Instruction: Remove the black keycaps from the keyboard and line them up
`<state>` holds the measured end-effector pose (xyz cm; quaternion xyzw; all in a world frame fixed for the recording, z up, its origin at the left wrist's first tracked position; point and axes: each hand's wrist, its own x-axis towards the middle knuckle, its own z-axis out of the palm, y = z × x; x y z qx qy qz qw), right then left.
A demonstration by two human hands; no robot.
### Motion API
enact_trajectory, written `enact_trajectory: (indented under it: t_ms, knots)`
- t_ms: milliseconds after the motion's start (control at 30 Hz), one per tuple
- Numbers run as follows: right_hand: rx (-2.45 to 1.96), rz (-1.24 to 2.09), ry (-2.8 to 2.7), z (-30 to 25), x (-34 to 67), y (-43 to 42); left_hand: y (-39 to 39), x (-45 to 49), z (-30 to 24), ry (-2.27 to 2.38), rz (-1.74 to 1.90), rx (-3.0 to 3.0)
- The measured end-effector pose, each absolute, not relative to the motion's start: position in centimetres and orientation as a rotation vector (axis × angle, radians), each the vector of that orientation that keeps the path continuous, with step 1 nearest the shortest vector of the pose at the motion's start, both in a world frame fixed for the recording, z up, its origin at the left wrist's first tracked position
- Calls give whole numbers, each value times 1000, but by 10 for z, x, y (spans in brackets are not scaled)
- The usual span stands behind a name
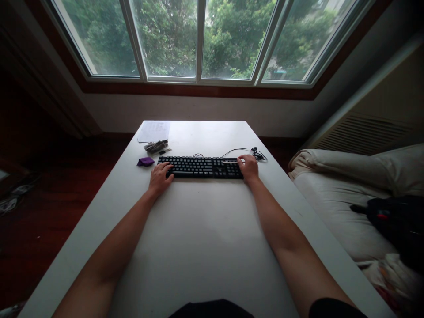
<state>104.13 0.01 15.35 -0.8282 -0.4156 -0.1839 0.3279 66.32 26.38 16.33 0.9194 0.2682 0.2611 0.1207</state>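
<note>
Both hands clamp the keyboard [202,167] by its ends: left hand [160,177] curls over the near-left corner with the thumb on the keys, and right hand [249,168] wraps the right edge. It lies flat on the far part of the table [205,247], not lifted, and its keys all look seated. Its cable [255,153] sits in a loose tangle behind the right hand, while cloth [145,161], packet [157,146] and paper [154,131] lie untouched off to the left.
</note>
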Motion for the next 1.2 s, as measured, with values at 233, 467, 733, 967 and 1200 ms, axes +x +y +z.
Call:
enact_trajectory:
  t_ms: [233,467,733,967,1200]
  knots:
    - [-2141,-493,-1108,151,1026,13,266,663,160,770,790,2699]
    - [-2079,-411,-1088,143,1040,10,267,662,159,774,779,2700]
    - [-2047,-482,-1146,144,1040,10,267,663,160,775,776,2700]
    - [-2248,-400,-882,138,1048,5,268,663,159,774,787,2709]
    - [-2221,-349,-757,135,1056,-1,271,663,154,771,800,2715]
